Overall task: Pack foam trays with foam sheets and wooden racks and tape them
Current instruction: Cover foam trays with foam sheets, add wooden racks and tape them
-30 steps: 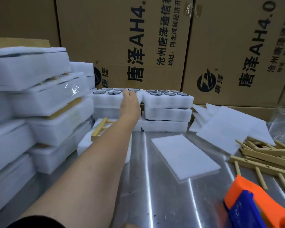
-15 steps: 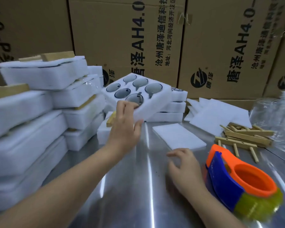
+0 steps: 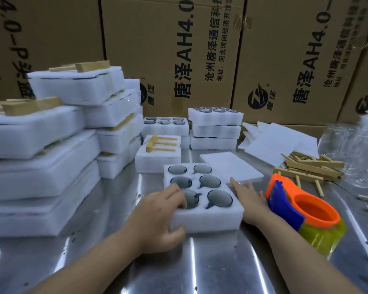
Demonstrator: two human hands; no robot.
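White foam tray (image 3: 208,217) lies flat on the steel table (image 3: 210,264), held between both hands.

Hand pose:
- The left hand (image 3: 157,219) grips the tray's near-left corner. Its fingers (image 3: 174,198) curl over the top edge toward the nearest left well, and the thumb presses on the near side wall.
- The right hand (image 3: 251,200) is flat and uncurled, with fingers straight and pointing away from the person. It lies against the tray's right wall and grasps nothing.
- The tray has 6 round wells in 2 columns of 3, each showing a dark, glassy round item.

Positions relative to the grip:
- Just right of the right hand stands an orange and blue tape dispenser (image 3: 293,206) with a yellowish roll. Contact cannot be confirmed.
- Beyond the right fingertips lies 1 foam sheet (image 3: 232,166).
- Further right of the sheet is a heap of loose wooden racks (image 3: 310,166).
- Just past the tray's far edge, a closed tray (image 3: 157,162) carries 1 wooden rack (image 3: 160,143) on top.
- Left of the left hand stand stacks of packed trays (image 3: 51,145).

Writing:
- The cardboard cartons (image 3: 200,49) behind read "唐泽AH4.0" in large black type, running upward. A round logo is marked "唐泽".
- Smaller lines begin "沧州唐泽通信" and "地址:河北河间经济开". The remainder is cut off.
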